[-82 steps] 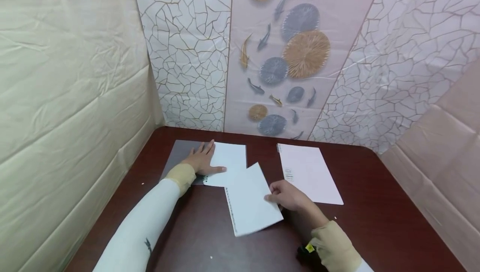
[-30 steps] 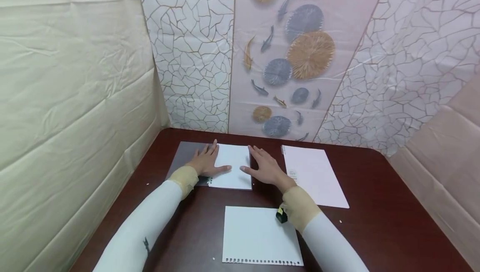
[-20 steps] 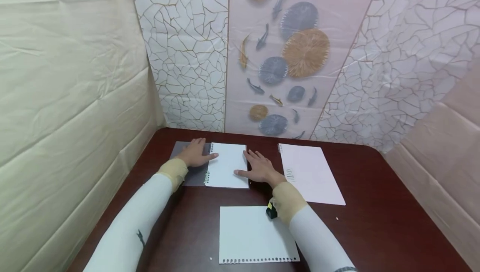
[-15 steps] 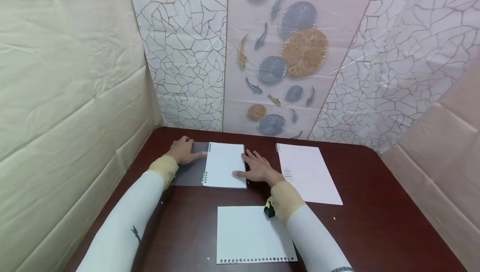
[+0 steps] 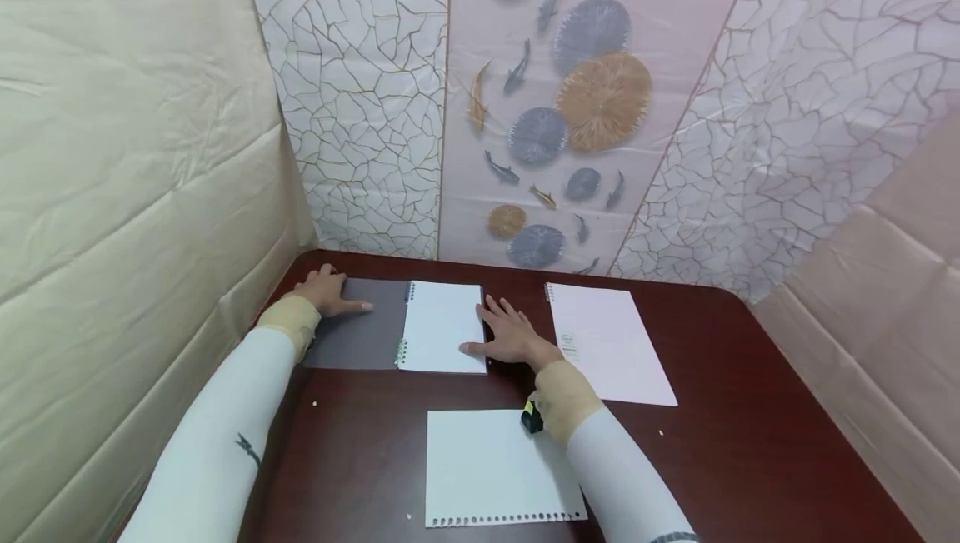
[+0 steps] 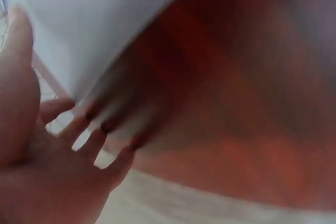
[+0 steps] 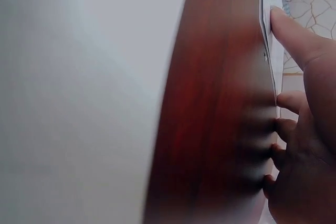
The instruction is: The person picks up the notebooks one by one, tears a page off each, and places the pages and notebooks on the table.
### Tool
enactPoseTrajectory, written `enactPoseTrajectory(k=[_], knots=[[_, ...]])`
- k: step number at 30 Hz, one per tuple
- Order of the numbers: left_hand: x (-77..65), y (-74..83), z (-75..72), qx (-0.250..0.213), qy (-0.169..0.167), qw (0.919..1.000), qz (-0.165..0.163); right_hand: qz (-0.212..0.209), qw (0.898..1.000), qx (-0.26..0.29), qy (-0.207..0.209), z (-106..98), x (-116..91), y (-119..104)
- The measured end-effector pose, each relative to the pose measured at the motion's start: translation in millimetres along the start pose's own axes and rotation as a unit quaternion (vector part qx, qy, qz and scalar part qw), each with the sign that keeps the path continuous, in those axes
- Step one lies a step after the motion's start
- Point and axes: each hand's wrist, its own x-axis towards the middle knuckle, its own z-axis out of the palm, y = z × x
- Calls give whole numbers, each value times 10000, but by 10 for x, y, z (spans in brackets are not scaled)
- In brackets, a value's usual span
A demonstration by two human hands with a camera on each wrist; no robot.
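Observation:
An open spiral notebook lies at the back left of the table, its white page (image 5: 444, 326) on the right and its grey cover (image 5: 360, 341) spread on the left. My left hand (image 5: 322, 291) is at the cover's outer left edge, thumb stretched over the cover. In the left wrist view its fingers (image 6: 92, 142) reach down near the corner. My right hand (image 5: 512, 336) rests at the notebook's right side with spread fingers, the thumb lying on the page. A loose sheet (image 5: 498, 464) with punched holes along its front edge lies near me, partly under my right forearm.
A second spiral notebook (image 5: 615, 343) with small print lies shut to the right, beside my right wrist. Small white scraps dot the dark red table (image 5: 360, 451). Cloth-covered walls stand at the left, back and right.
My right hand has put the loose sheet down in front and moved to the notebook's right edge. My left hand has slid left from the page across the grey cover to its outer edge.

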Motion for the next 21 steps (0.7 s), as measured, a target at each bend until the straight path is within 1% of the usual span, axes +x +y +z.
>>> enactPoseTrajectory(k=[4, 8, 14, 21], knots=[[4, -38, -135, 295, -398, 9987, 94, -22, 10000, 74, 29, 28, 60, 28], [18, -4, -160, 352, -592, 9975, 168, 99, 9999, 48, -28, 30, 75, 59], [21, 18, -125, 498, -465, 9976, 154, 205, 9997, -62, -111, 29, 53, 49], [31, 6, -116, 455, -309, 9984, 123, 157, 9999, -52, -35, 38, 32, 64]])
